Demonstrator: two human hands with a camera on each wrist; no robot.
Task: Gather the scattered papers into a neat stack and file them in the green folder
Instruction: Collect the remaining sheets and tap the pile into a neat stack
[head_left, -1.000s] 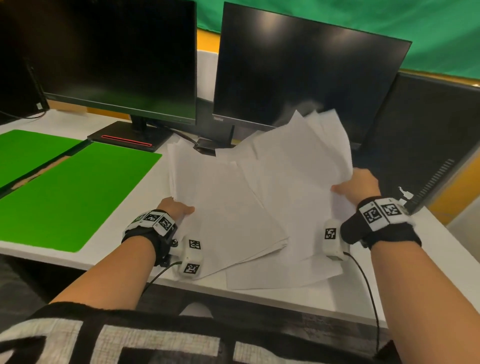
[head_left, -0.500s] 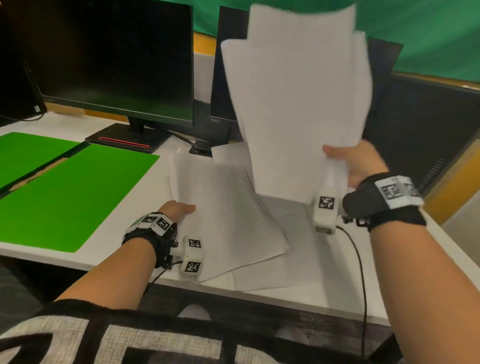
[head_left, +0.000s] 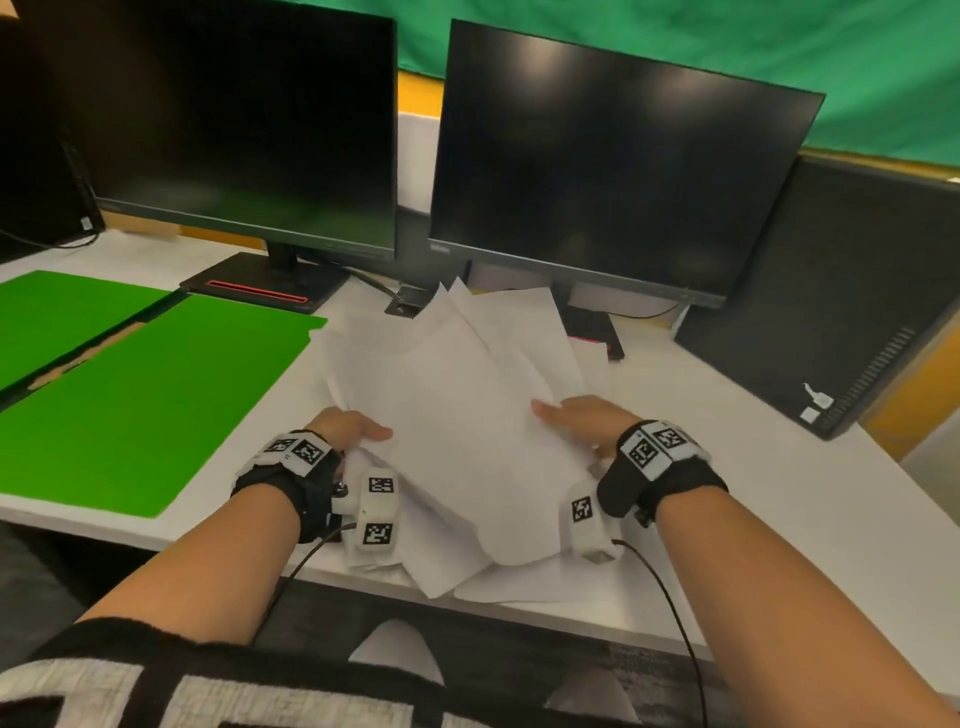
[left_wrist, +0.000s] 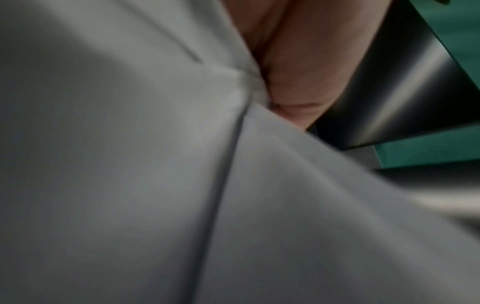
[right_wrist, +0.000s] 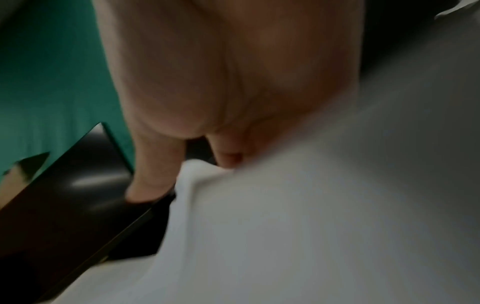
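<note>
A loose, fanned pile of white papers (head_left: 467, 415) lies on the white desk (head_left: 779, 493) in front of the two monitors. My left hand (head_left: 348, 426) holds the pile's left edge, thumb on top of the sheets (left_wrist: 130, 164). My right hand (head_left: 576, 418) grips the right edge, thumb on top and fingers under the papers (right_wrist: 311, 226). The sheets overlap at different angles and some hang over the desk's front edge. The green folder (head_left: 145, 400) lies open and flat on the desk to the left, apart from the pile.
Two dark monitors (head_left: 597, 171) stand behind the papers, their bases (head_left: 260, 288) close to the pile's far side. A black computer case (head_left: 841, 291) stands at the right. Bare desk shows between the folder and the papers.
My right hand had lifted a bundle of sheets high in front of the monitor; it has now come down and laid them on the pile held by my left hand.
</note>
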